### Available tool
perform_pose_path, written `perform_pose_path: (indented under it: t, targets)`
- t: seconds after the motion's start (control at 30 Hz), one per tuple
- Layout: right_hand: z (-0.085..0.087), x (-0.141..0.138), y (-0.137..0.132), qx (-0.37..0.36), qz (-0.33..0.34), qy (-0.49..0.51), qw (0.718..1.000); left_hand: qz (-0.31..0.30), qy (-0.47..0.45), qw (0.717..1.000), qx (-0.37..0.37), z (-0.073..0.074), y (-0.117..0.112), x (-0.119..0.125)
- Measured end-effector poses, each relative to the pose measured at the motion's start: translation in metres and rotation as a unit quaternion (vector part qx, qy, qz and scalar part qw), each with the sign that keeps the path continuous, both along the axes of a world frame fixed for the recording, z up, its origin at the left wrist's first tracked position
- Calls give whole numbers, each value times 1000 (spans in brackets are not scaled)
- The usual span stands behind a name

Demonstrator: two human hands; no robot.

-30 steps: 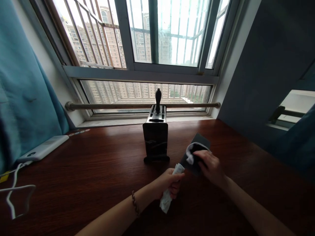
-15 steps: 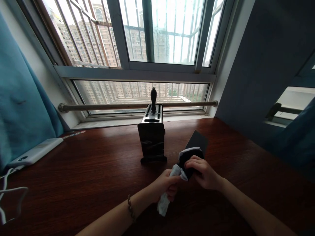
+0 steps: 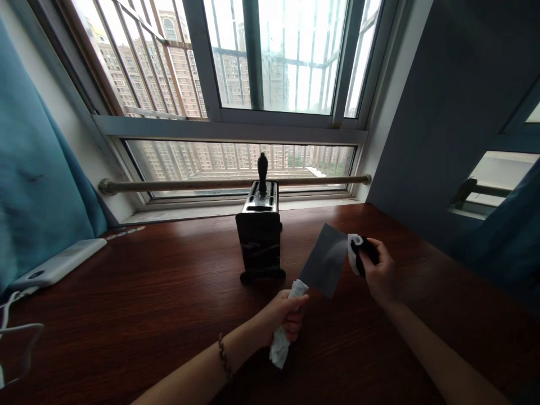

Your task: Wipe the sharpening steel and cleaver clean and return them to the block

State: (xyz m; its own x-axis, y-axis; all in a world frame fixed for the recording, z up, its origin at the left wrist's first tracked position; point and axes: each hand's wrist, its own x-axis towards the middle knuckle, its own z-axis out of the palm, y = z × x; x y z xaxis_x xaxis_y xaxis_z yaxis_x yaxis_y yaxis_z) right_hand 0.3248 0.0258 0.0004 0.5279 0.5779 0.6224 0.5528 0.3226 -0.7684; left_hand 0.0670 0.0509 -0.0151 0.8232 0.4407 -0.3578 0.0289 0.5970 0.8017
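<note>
Blade (image 3: 324,261) extends ahead of the left hand (image 3: 284,316), which grips its white-wrapped handle (image 3: 279,347); beside the blade, the right hand (image 3: 382,273) pinches a black-and-white cloth (image 3: 353,253). Wiping seems underway; another pass calls for steadiness.

This looks like a room in a high-rise home: a blue fabric curtain (image 3: 46,152), a grey-framed sliding window (image 3: 276,117) with metal bars (image 3: 170,67) outside, tall tan apartment blocks (image 3: 183,77) beyond, and a glossy reddish-brown wooden counter (image 3: 169,281) carrying a black slotted knife block (image 3: 259,244).
</note>
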Motion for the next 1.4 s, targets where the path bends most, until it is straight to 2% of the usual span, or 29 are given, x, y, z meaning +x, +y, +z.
perform_pose_path:
  t: [0.03,0.1,0.17,0.2,0.23,0.3,0.43,0.53,0.6,0.67,0.73,0.8,0.83,0.87,0.97,1.07,1.23,1.3,1.33,1.4]
  targets:
    - [3,-9,-6,16,48,-93,994,0,3,1000,2,0,0,0]
    - [6,-26,-14,9,193,-254,948,1,8,1000,2,1,-1,1]
    - [5,-37,-14,-36,299,-317,899,3,11,1000,2,1,0,1]
    - [3,-37,-12,-60,319,-316,892,1,12,1000,2,0,0,1]
    - [0,-35,-8,-75,316,-302,896,0,12,1000,2,0,1,1]
    - [-4,-21,2,-77,264,-264,925,-6,11,1000,3,-1,1,0]
    - [-7,19,17,-59,83,-191,976,-18,7,1000,17,-3,0,-1]
    - [-3,34,17,-43,-49,-136,989,-10,14,999,30,-3,-2,1]
    - [2,27,10,-11,-87,-150,985,-7,24,999,38,-3,-3,2]
    - [8,10,1,28,-42,-216,975,-12,32,998,45,-3,-4,2]
    - [11,-11,-8,47,82,-308,947,-21,38,998,54,-2,-5,2]
    - [10,-28,-14,26,208,-385,899,-31,40,996,68,-1,-6,2]
    - [9,-33,-14,9,248,-400,882,-35,41,996,72,0,-6,1]
    - [8,-35,-13,-9,268,-399,877,-36,41,996,75,0,-6,1]
    - [5,-27,-5,-34,237,-343,908,-40,40,995,77,0,-5,0]
    - [7,-6,4,-25,170,-301,938,-50,40,994,87,0,-6,0]
    - [11,18,8,-18,54,-238,970,-34,53,989,134,7,-12,3]
    - [10,22,7,-29,-2,-160,987,-4,71,971,227,13,-15,3]
    - [9,24,8,-34,-22,-98,994,24,81,950,302,17,-16,3]
    - [6,25,11,-40,-24,44,998,80,108,880,455,24,-15,-1]
